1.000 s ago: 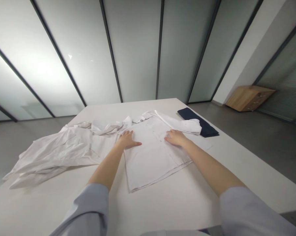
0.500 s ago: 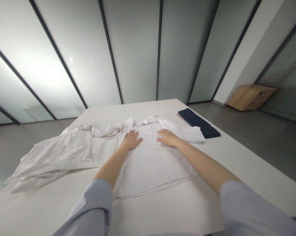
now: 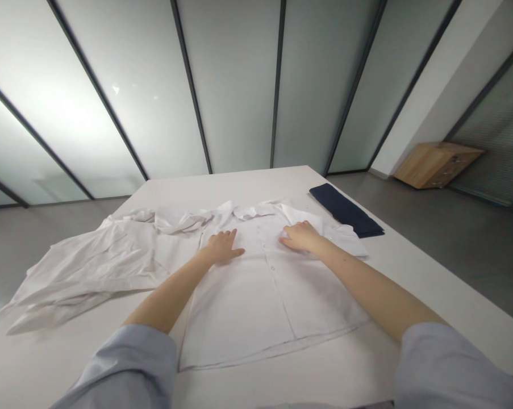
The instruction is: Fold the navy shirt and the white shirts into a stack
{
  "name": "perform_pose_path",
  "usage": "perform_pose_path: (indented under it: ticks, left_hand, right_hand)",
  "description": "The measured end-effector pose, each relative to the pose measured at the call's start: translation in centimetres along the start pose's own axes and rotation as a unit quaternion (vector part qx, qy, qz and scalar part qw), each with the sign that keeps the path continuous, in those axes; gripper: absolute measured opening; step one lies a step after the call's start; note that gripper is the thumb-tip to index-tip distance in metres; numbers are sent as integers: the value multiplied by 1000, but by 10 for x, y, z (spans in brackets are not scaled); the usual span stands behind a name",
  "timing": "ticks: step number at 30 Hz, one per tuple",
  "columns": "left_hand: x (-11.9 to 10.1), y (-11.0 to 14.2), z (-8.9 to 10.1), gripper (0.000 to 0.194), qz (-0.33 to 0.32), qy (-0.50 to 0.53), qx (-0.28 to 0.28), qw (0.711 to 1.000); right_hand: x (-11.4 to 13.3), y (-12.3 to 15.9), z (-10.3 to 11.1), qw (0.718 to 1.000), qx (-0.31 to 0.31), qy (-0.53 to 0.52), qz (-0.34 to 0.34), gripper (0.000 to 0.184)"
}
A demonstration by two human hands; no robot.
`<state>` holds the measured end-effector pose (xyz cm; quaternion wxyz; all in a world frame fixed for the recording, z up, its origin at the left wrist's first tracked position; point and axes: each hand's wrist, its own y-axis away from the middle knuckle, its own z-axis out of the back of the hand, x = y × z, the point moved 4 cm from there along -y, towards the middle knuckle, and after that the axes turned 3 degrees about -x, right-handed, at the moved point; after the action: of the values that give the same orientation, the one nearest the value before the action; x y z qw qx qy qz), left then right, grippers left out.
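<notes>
A white button-front shirt point(image 3: 234, 307) lies face up, its hem toward me and its collar away. My left hand point(image 3: 222, 247) rests on the left chest side of the shirt, its thumb spread from the fingers. On the other side of the button line, my right hand point(image 3: 301, 236) presses on the cloth, fingers slightly bent and thumb apart. Both hands look open, with no cloth visibly gripped. Left of this shirt lies a crumpled white garment point(image 3: 111, 255), touching or overlapping its edge.
The garments lie on a large white table point(image 3: 222, 187). A folded dark navy cloth point(image 3: 345, 210) is near the table's right edge. Beyond, on the floor, stands a wooden drawer cabinet point(image 3: 435, 165) by frosted glass panels point(image 3: 234, 85).
My hands have moved farther apart, the left one outward and slightly nearer, the right one outward. The shirt's hem has shifted toward me and spread wider; its right sleeve has moved right.
</notes>
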<state>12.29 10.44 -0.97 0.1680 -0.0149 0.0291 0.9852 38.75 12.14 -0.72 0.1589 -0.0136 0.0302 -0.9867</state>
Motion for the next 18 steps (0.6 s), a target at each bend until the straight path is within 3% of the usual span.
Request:
perform_pose_path:
  ticks: [5, 8, 10, 14, 16, 18]
  left_hand:
    - [6, -36, 27, 72, 38, -2, -20, 999]
    - [8, -65, 22, 76, 51, 10, -10, 999]
    - [9, -82, 14, 65, 57, 27, -11, 998]
    - [16, -111, 7, 37, 116, 163, -49, 979]
    - [20, -126, 8, 40, 140, 240, -58, 959]
    - [22, -138, 14, 47, 136, 281, -93, 945]
  right_hand:
    - [-16, -37, 6, 998, 30, -46, -36, 36]
    - [-19, -68, 4, 990, -18, -129, -54, 43]
    - [-16, -86, -1, 976, -40, -205, -56, 46]
    - [-13, -115, -14, 936, -24, -341, -90, 31]
    - [-14, -126, -16, 921, -6, -371, -117, 26]
    - [-16, -135, -11, 908, -28, -398, -130, 34]
